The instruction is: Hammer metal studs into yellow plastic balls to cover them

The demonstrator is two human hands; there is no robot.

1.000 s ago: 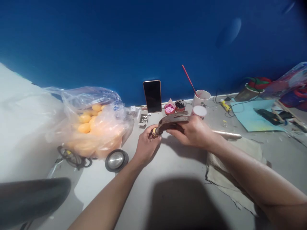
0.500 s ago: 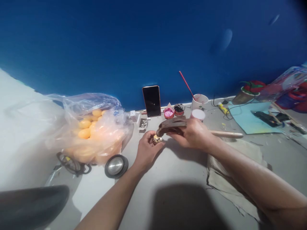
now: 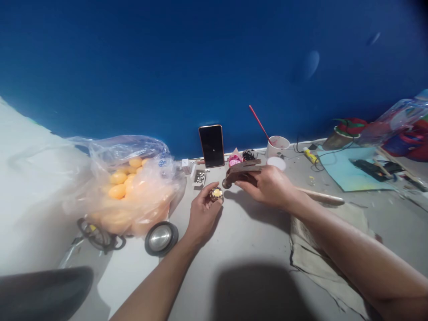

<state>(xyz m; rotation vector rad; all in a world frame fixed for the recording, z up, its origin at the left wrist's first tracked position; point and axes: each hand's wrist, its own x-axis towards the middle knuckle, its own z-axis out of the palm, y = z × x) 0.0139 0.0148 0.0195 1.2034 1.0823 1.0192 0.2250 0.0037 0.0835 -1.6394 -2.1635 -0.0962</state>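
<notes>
Working at a grey tabletop (image 3: 254, 232), with a big clear plastic bag of yellow-orange ovals (image 3: 133, 191) lying at left and a frayed cloth (image 3: 334, 263) lying under the right forearm. Right hand (image 3: 272, 187) is wrapping closed around a hammer (image 3: 236, 174) close up by its rusty head, wooden handle trailing rightward over the cloth. Hammer head is hanging just beside the left hand (image 3: 200, 214), apart from it. Left hand is pinching a small gold-topped piece (image 3: 216, 193) between thumb and fingertips, low over the table; contact with the surface unclear. Judging so: piece is being presented, hammer poised, no blow landing.
</notes>
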